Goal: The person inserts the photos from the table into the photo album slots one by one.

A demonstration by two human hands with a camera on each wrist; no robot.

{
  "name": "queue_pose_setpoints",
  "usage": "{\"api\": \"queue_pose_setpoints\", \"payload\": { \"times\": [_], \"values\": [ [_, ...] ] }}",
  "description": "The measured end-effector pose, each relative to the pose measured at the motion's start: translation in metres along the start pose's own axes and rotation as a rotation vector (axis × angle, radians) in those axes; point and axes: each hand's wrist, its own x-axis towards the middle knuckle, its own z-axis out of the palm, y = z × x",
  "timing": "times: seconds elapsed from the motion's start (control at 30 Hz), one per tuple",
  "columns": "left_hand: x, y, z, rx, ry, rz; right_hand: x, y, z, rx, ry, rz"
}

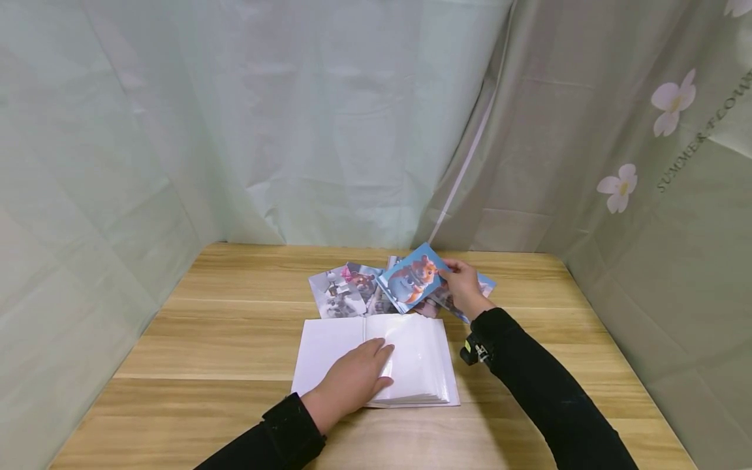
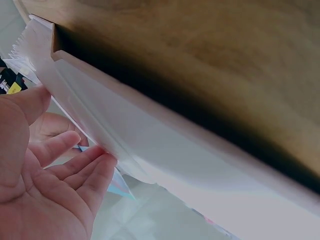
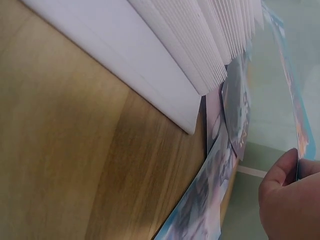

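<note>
An open white photo album (image 1: 411, 365) with clear sleeve pages lies on the table. My left hand (image 1: 355, 375) rests on it near the spine, fingers fairly straight; the left wrist view shows its fingertips touching the page (image 2: 150, 140). With thumb and fingers my right hand (image 1: 465, 287) pinches the edge of a blue picture card (image 1: 414, 277) showing a furry cartoon animal. That card is held tilted above several other picture cards (image 1: 337, 294) spread behind the album. In the right wrist view, the pinched card (image 3: 295, 95) appears nearly edge-on beside the loose cards (image 3: 205, 195).
A wooden table (image 1: 223, 339) carries everything. Pale curtains (image 1: 352, 130) hang behind it and along both sides, with flowers and lettering on the right one. A small black device (image 1: 474, 350) is strapped at the right wrist.
</note>
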Motion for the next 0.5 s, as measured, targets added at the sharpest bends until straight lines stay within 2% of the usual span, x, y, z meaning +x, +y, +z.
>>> {"api": "queue_pose_setpoints", "payload": {
  "times": [0.23, 0.5],
  "values": [
    [-0.0007, -0.0003, -0.0003, 0.002, -0.011, -0.006, -0.0015, -0.0006, 0.0003, -0.059, -0.043, 0.000],
    [-0.0015, -0.0009, 0.0012, -0.006, -0.005, -0.002, 0.0033, -0.0051, -0.0016, -0.190, -0.140, -0.022]
  ]
}}
